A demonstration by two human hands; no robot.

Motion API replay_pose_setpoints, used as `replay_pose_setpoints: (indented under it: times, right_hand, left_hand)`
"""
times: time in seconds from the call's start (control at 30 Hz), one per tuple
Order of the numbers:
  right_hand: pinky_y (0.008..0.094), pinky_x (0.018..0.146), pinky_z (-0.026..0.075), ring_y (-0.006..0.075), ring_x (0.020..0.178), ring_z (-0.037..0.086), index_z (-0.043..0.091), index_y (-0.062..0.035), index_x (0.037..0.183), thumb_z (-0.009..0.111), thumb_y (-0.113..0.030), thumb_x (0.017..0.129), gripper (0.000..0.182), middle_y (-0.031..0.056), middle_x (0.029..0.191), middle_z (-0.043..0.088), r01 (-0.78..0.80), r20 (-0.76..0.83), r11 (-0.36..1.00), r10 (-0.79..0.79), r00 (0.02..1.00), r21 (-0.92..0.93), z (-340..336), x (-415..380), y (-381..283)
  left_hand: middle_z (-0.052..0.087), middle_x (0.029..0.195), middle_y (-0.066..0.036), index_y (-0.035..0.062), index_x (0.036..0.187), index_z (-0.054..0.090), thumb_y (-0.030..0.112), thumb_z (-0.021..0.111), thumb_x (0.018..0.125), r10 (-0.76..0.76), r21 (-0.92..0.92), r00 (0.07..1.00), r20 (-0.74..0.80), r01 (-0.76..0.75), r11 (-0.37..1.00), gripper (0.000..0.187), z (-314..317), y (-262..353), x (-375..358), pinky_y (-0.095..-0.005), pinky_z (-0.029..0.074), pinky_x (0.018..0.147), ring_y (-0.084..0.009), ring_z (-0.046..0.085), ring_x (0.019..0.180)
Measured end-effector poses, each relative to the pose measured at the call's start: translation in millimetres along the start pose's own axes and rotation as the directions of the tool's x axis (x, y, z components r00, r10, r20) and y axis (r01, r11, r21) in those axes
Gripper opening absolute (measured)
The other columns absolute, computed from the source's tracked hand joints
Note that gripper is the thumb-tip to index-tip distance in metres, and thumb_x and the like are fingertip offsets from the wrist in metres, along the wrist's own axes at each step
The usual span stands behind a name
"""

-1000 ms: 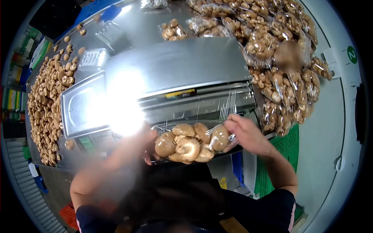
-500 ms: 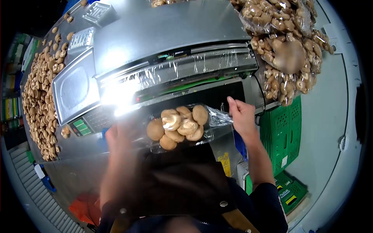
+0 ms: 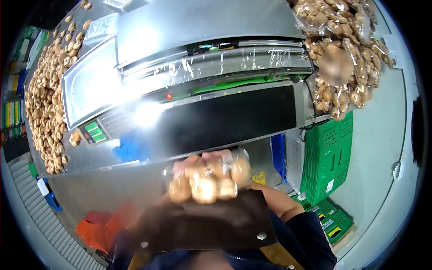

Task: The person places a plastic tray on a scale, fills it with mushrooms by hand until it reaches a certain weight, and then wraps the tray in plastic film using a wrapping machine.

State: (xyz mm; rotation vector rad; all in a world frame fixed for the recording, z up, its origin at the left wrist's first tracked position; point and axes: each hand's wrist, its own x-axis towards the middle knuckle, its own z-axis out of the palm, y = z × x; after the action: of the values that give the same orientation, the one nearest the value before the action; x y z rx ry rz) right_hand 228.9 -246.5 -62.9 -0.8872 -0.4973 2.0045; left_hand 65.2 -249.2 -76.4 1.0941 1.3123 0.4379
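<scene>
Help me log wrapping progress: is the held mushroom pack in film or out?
In, it appears: clear film glints at the edges of the mushroom pack; blur hides whether it is sealed.

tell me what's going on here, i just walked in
A person is holding a film-wrapped pack of mushrooms against or just in front of a dark apron, on the near side of the black plate. Fingers show along its far side; blur hides which hand they belong to. Loose mushrooms lie heaped at left, and more wrapped packs are piled at upper right.
</scene>
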Motion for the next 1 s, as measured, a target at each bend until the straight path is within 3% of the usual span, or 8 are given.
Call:
replay_pose_setpoints:
  times: [0.1, 0.23, 0.4, 0.5, 0.7, 0.73, 0.83, 1.0]
  right_hand:
    - [0.0307, 0.068, 0.046, 0.0105, 0.069, 0.053, 0.06, 0.0011, 0.079, 0.057, -0.031, 0.093, 0.035, 0.0082, 0.072, 0.059, 0.129, 0.382, 0.881, 0.062, 0.922, -0.455, 6, 6, -19]
    - [0.0388, 0.076, 0.047, 0.0231, 0.087, 0.063, 0.059, 0.0036, 0.101, 0.054, -0.016, 0.088, 0.024, 0.0176, 0.092, 0.063, 0.228, 0.586, 0.688, 0.344, 0.734, -0.689, 29, 7, -55]
    - [0.0334, 0.094, 0.041, 0.0184, 0.116, 0.05, 0.054, -0.0033, 0.12, 0.049, -0.028, 0.093, 0.037, 0.0117, 0.123, 0.054, -0.12, 0.218, 0.412, 0.681, 0.699, -0.903, 0, 4, 24]
    - [0.0324, 0.075, 0.049, 0.0191, 0.084, 0.06, 0.053, -0.0028, 0.121, 0.043, -0.024, 0.099, 0.033, 0.0092, 0.1, 0.063, 0.018, 0.327, 0.603, 0.406, 0.853, -0.798, -28, 3, -20]
    - [0.0285, 0.061, 0.046, 0.0161, 0.062, 0.055, 0.043, -0.0079, 0.136, 0.055, -0.019, 0.091, 0.048, 0.009, 0.08, 0.059, 0.068, 0.384, 0.542, 0.496, 0.779, -0.838, -15, -44, -146]
    - [0.028, 0.06, 0.047, 0.0173, 0.061, 0.059, 0.041, -0.0076, 0.138, 0.057, -0.017, 0.089, 0.053, 0.0121, 0.072, 0.059, 0.497, 0.62, 0.446, 0.184, 0.763, -0.744, -16, -43, -128]
    - [0.0248, 0.047, 0.045, 0.0122, 0.05, 0.057, 0.054, -0.0033, 0.125, 0.043, -0.031, 0.099, 0.039, 0.0092, 0.071, 0.064, -0.264, 0.124, 0.587, 0.537, 0.835, -0.765, -19, -23, -112]
    - [0.0241, 0.03, 0.038, 0.0107, 0.035, 0.05, 0.06, -0.0021, 0.084, 0.035, -0.041, 0.1, 0.049, 0.0038, 0.053, 0.057, -0.133, -0.201, 0.616, -0.041, 0.979, -0.776, -44, 10, -171]
  left_hand:
    - [0.058, 0.068, -0.002, 0.0062, 0.077, 0.057, 0.012, 0.068, 0.078, 0.32, 0.171, 0.783, -0.533, -0.27, 0.947, 0.012, 12, 41, -11, -0.0291, 0.044, 0.054, -0.0104, 0.053, 0.058]
    - [0.056, 0.072, -0.01, 0.0012, 0.084, 0.054, -0.002, 0.051, 0.081, 0.861, 0.388, 0.437, -0.26, -0.769, 0.508, 0.005, -5, 74, -12, -0.0276, 0.043, 0.054, -0.0162, 0.053, 0.063]
    - [0.053, 0.123, -0.02, -0.0006, 0.117, 0.056, 0.032, 0.051, 0.095, 0.712, -0.509, 0.612, 0.345, -0.515, 0.69, 0.039, 25, 103, -3, -0.0359, 0.045, 0.094, -0.0248, 0.056, 0.11]
    - [0.055, 0.119, -0.02, -0.0011, 0.114, 0.056, 0.029, 0.051, 0.094, 0.546, -0.595, 0.715, 0.437, -0.225, 0.772, 0.036, 33, 93, -7, -0.0356, 0.047, 0.09, -0.0254, 0.058, 0.104]
    - [0.057, 0.113, -0.02, -0.002, 0.109, 0.056, 0.023, 0.053, 0.092, 0.234, -0.658, 0.867, 0.44, 0.135, 0.741, 0.03, 25, 69, -16, -0.0352, 0.05, 0.082, -0.0266, 0.061, 0.093]
    - [0.058, 0.111, -0.02, -0.0022, 0.108, 0.056, 0.022, 0.053, 0.091, 0.184, -0.673, 0.886, 0.426, 0.174, 0.719, 0.029, 23, 66, -15, -0.0351, 0.051, 0.08, -0.0268, 0.062, 0.091]
    - [0.059, 0.108, -0.02, -0.0027, 0.106, 0.056, 0.019, 0.054, 0.09, 0.013, -0.727, 0.934, 0.358, 0.27, 0.631, 0.026, 18, 58, -12, -0.0349, 0.053, 0.076, -0.0275, 0.064, 0.085]
    - [0.062, 0.097, -0.02, -0.0032, 0.099, 0.058, 0.012, 0.054, 0.089, -0.077, -0.779, 0.98, 0.182, 0.192, 0.597, 0.019, -19, 27, -10, -0.0357, 0.055, 0.07, -0.0288, 0.066, 0.076]
